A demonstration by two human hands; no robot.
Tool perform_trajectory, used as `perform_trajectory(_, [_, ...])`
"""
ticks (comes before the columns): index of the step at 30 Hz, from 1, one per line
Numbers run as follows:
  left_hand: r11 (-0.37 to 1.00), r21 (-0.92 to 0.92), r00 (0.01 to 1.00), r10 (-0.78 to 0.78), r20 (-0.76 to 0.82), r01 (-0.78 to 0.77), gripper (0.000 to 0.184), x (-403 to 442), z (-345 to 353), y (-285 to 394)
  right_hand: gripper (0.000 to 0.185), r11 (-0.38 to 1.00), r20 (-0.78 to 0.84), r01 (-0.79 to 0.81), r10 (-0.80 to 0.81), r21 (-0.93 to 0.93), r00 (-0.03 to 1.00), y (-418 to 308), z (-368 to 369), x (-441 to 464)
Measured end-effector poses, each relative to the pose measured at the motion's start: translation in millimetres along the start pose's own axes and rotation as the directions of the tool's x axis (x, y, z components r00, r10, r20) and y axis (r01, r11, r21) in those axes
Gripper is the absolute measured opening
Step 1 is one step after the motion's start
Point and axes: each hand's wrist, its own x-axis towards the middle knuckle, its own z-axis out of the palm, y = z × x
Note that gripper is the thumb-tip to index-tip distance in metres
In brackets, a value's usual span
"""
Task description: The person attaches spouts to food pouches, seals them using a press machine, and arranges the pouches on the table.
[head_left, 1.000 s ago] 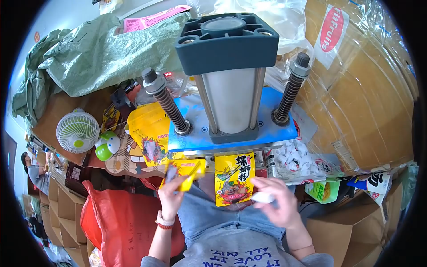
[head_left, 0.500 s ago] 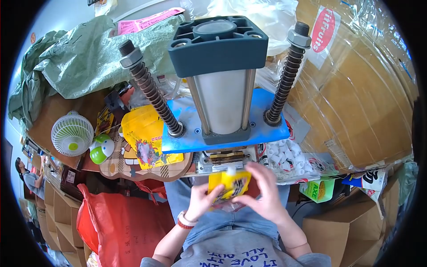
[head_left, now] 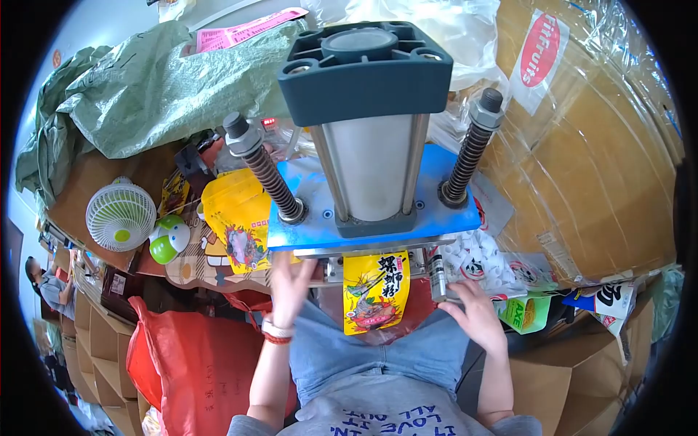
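A yellow printed pouch (head_left: 376, 294) hangs from under the blue plate (head_left: 378, 207) of the press, its top end beneath the plate and its lower part over my lap. My left hand (head_left: 290, 287) is to the left of the pouch, near the plate's front edge, fingers apart and holding nothing. On the right, my right hand (head_left: 471, 312) touches the lower end of a metal cylinder (head_left: 438, 277), with its fingers apart. Another yellow pouch (head_left: 243, 225) lies on the patterned board to the left.
White caps (head_left: 476, 254) lie in a heap right of the press. A white-green fan (head_left: 121, 216) and a green toy (head_left: 169, 240) stand left. A red bag (head_left: 196, 363) is at lower left, open cartons (head_left: 560, 378) at lower right. Another person (head_left: 54, 291) sits far left.
The small yellow pouch and white piece have left my hands. A pouch now hangs under the plate, which has come down. My hands have moved apart, the right one to the metal cylinder.
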Motion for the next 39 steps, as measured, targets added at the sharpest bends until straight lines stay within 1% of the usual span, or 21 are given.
perform_trajectory(1, [0.849, 0.518, 0.955, 0.228, -0.191, -0.099, 0.065, 3, -10, -15, 0.032, 1.0, 0.005, 0.004, -0.004, 0.004, 1.0, -3, -3, 1])
perform_trajectory(3, [0.798, 0.582, 0.984, 0.175, 0.03, -0.16, 0.073, -9, -18, -50, 0.025, 0.871, 0.138, -0.352, 0.324, 0.343, 0.936, -10, -16, 3])
perform_trajectory(5, [0.841, 0.465, 0.959, 0.27, 0.087, -0.278, 0.057, -32, -26, -60, 0.027, 0.851, 0.103, -0.301, 0.285, 0.431, 0.953, -22, -18, 6])
perform_trajectory(6, [0.85, 0.403, 0.94, 0.322, 0.109, -0.338, 0.05, -41, -33, -64, 0.029, 0.69, 0.044, -0.21, 0.25, 0.693, 0.967, -41, -15, 6])
perform_trajectory(7, [0.905, 0.29, 0.942, 0.334, -0.028, -0.312, 0.034, -50, -34, -64, 0.031, 0.464, -0.019, -0.095, 0.236, 0.881, 0.972, -56, -13, 3])
perform_trajectory(9, [0.999, -0.016, 0.994, 0.042, -0.105, -0.044, 0.023, -62, -39, -37, 0.041, 0.737, -0.211, 0.192, -0.068, 0.648, 0.975, -75, -13, 8])
perform_trajectory(10, [0.983, -0.029, 0.971, 0.172, -0.164, -0.179, 0.02, -65, -40, -24, 0.042, 0.799, -0.288, 0.358, -0.241, 0.483, 0.927, -89, -14, 19])
perform_trajectory(12, [0.942, 0.022, 0.918, 0.332, -0.218, -0.335, 0.03, -73, -42, 2, 0.044, 0.821, -0.323, 0.465, -0.365, 0.33, 0.873, -108, 2, 31])
perform_trajectory(14, [0.908, 0.058, 0.894, 0.419, -0.162, -0.415, 0.032, -84, -44, 33, 0.043, 0.835, -0.26, 0.493, -0.433, 0.245, 0.863, -113, 34, 42])
perform_trajectory(18, [0.815, 0.159, 0.809, 0.576, -0.119, -0.557, 0.033, -101, -62, 69, 0.043, 0.721, -0.186, 0.635, -0.608, 0.276, 0.772, -120, 25, 35])
perform_trajectory(21, [0.694, 0.482, 0.658, 0.7, -0.278, -0.534, 0.023, -100, -74, 52, 0.047, 0.73, -0.293, 0.625, -0.555, 0.277, 0.778, -123, 4, 30])
perform_trajectory(22, [0.653, 0.562, 0.628, 0.727, -0.277, -0.508, 0.029, -94, -75, 37, 0.049, 0.763, -0.304, 0.554, -0.469, 0.333, 0.829, -118, 5, 24])
perform_trajectory(24, [0.683, 0.557, 0.743, 0.649, -0.165, -0.473, 0.037, -63, -57, -4, 0.047, 0.734, -0.36, 0.454, -0.298, 0.505, 0.884, -111, 18, 21])
perform_trajectory(25, [0.777, 0.463, 0.876, 0.482, 0.0, -0.427, 0.046, -56, -41, -38, 0.045, 0.735, -0.267, 0.361, -0.249, 0.573, 0.931, -109, 27, 20])
perform_trajectory(26, [0.801, 0.389, 0.866, 0.5, -0.018, -0.455, 0.046, -57, -23, -59, 0.043, 0.733, -0.173, 0.263, -0.199, 0.628, 0.965, -106, 34, 18])
perform_trajectory(29, [0.944, 0.109, 0.93, 0.328, -0.167, -0.313, 0.042, -69, -24, -40, 0.042, 0.764, -0.252, 0.389, -0.299, 0.515, 0.92, -101, 29, 16])
perform_trajectory(32, [0.92, 0.061, 0.891, 0.391, -0.232, -0.388, 0.04, -75, -42, 18, 0.048, 0.824, -0.498, 0.498, -0.322, 0.271, 0.805, -110, 3, 13])
perform_trajectory(33, [0.896, 0.081, 0.873, 0.444, -0.202, -0.437, 0.04, -78, -46, 33, 0.047, 0.843, -0.513, 0.506, -0.358, 0.183, 0.78, -111, 1, 15])
perform_trajectory(35, [0.842, 0.077, 0.828, 0.539, -0.152, -0.534, 0.039, -82, -48, 55, 0.046, 0.858, -0.384, 0.514, -0.477, -0.005, 0.791, -115, 7, 31])
perform_trajectory(38, [0.783, 0.076, 0.782, 0.621, -0.047, -0.617, 0.039, -90, -52, 66, 0.042, 0.742, -0.282, 0.663, -0.619, 0.095, 0.733, -109, 11, 28])
perform_trajectory(39, [0.791, -0.047, 0.792, 0.611, -0.002, -0.61, 0.035, -92, -57, 72, 0.038, 0.712, -0.315, 0.693, -0.635, 0.115, 0.705, -116, -1, 25])
